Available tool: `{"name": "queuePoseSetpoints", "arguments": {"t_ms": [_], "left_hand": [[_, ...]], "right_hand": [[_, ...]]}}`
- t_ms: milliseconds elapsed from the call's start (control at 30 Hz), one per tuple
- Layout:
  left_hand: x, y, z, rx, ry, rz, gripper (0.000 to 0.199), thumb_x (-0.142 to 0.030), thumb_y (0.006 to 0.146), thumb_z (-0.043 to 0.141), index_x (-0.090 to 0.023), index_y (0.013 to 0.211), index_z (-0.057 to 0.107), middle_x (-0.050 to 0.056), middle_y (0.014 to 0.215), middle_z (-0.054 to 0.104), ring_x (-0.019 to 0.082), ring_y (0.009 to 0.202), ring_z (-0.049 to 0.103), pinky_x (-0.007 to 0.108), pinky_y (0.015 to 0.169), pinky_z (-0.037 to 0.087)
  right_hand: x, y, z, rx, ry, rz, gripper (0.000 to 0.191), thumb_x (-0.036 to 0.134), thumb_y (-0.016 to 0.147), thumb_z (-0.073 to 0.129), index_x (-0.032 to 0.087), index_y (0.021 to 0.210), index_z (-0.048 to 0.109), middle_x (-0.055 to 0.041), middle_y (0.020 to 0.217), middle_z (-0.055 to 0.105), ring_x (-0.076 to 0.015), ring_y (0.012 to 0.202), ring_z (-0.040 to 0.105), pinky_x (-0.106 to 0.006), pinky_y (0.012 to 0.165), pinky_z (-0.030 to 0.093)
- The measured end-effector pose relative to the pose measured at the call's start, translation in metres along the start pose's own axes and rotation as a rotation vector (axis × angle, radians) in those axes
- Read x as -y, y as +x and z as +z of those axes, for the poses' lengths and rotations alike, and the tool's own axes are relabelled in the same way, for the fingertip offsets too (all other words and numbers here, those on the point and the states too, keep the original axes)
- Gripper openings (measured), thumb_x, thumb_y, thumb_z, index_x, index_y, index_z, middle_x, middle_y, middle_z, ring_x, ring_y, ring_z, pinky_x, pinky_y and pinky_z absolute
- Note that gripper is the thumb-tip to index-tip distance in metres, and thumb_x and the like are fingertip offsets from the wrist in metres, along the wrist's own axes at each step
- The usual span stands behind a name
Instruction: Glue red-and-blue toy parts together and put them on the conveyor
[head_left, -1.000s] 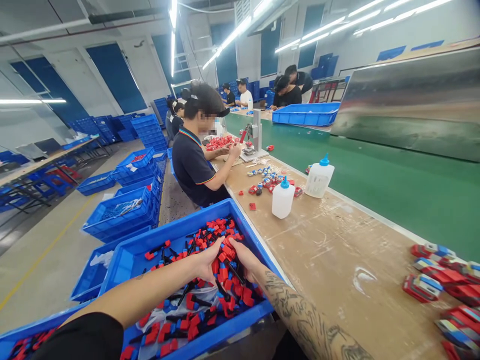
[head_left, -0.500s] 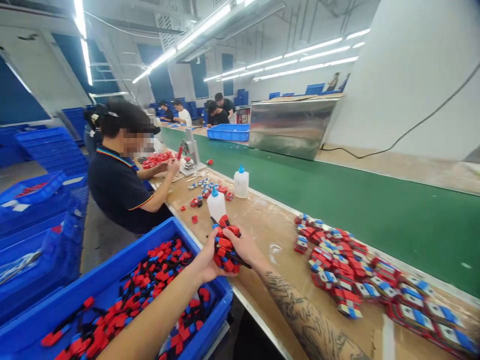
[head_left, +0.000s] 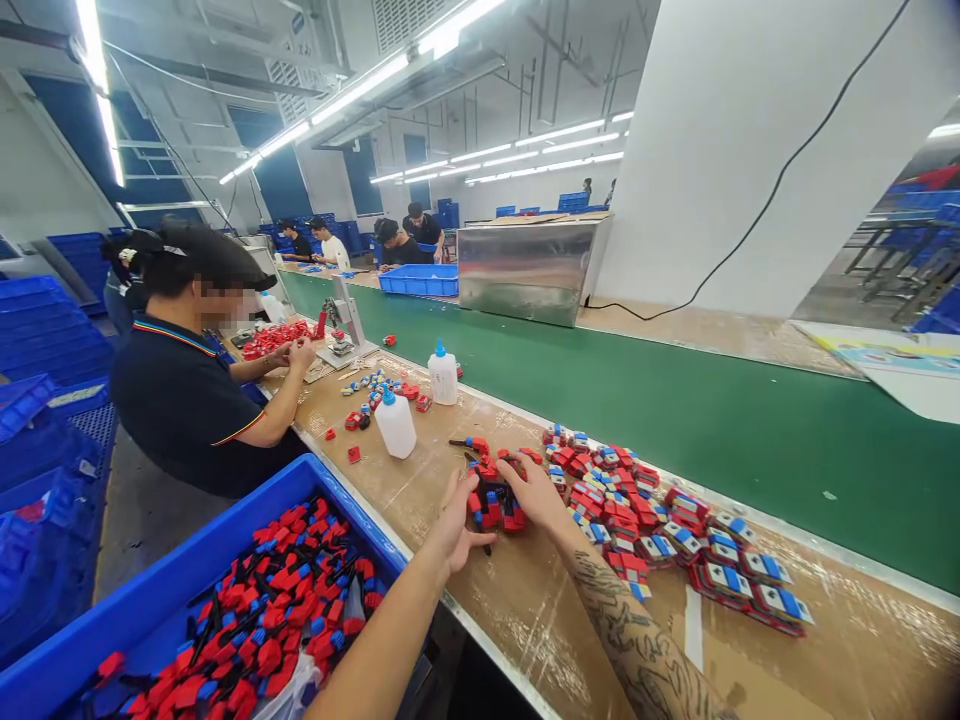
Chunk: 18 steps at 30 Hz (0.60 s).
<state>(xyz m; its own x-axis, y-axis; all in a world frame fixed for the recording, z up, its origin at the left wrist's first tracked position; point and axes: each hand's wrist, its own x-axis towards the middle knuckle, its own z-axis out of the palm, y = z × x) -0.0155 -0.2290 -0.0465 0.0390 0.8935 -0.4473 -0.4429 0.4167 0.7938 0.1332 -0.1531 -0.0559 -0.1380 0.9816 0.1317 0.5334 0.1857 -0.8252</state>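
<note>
Between my hands a loose handful of red, black and blue plastic parts (head_left: 491, 508) lies on the brown worktop. My left hand (head_left: 452, 525) is at the near left side of the parts, fingers apart, touching their edge. My right hand (head_left: 534, 490) lies over their right side, fingers spread and slightly bent; its fingertips are partly hidden among the parts. A blue bin (head_left: 330, 478) holding many similar parts stands below my left arm. Just right of my right hand is a pile of assembled red, white and blue toy-like pieces (head_left: 619, 510).
Two white bottles with blue caps (head_left: 395, 425) stand beyond the handful. A co-worker (head_left: 195, 380) sits at the left beside a small bench press (head_left: 345, 325). The green conveyor belt (head_left: 675, 400) runs behind the worktop (head_left: 517, 620).
My hands have lowered the handful of parts to the worktop and loosened around it; the parts have spread out. The camera view has turned to the right.
</note>
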Motion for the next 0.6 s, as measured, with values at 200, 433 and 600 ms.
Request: {"name": "queuePoseSetpoints", "arguments": {"t_ms": [200, 433, 600], "left_hand": [[0.008, -0.025, -0.027, -0.16, 0.195, 0.156, 0.077, -0.045, 0.08, 0.064, -0.033, 0.15, 0.033, 0.008, 0.161, 0.023, 0.033, 0.146, 0.026, 0.041, 0.086, 0.055], [-0.019, -0.128, -0.151, -0.462, 0.678, 0.213, 0.029, -0.038, 0.079, 0.067, -0.022, 0.103, 0.068, 0.007, 0.106, 0.068, 0.029, 0.111, 0.057, 0.036, 0.095, 0.046], [0.02, -0.205, -0.224, -0.612, 0.962, -0.018, 0.022, -0.044, 0.073, 0.069, -0.023, 0.074, 0.063, 0.003, 0.073, 0.066, 0.033, 0.098, 0.062, 0.04, 0.092, 0.042]], "right_hand": [[0.024, -0.032, -0.008, -0.1, -0.013, -0.155, 0.035, 0.038, 0.092, 0.056, 0.015, 0.118, 0.062, -0.0159, 0.126, 0.062, -0.0324, 0.125, 0.05, -0.052, 0.11, 0.033], [0.078, -0.091, 0.033, 0.316, 0.142, -0.318, 0.029, 0.041, 0.094, 0.046, 0.022, 0.099, 0.067, -0.0081, 0.097, 0.074, -0.0271, 0.091, 0.067, -0.036, 0.082, 0.05], [0.109, -0.12, 0.122, 0.818, 0.006, -0.413, 0.018, 0.027, 0.093, 0.057, 0.024, 0.108, 0.068, -0.0033, 0.095, 0.074, -0.0212, 0.088, 0.069, -0.033, 0.083, 0.052]]}}
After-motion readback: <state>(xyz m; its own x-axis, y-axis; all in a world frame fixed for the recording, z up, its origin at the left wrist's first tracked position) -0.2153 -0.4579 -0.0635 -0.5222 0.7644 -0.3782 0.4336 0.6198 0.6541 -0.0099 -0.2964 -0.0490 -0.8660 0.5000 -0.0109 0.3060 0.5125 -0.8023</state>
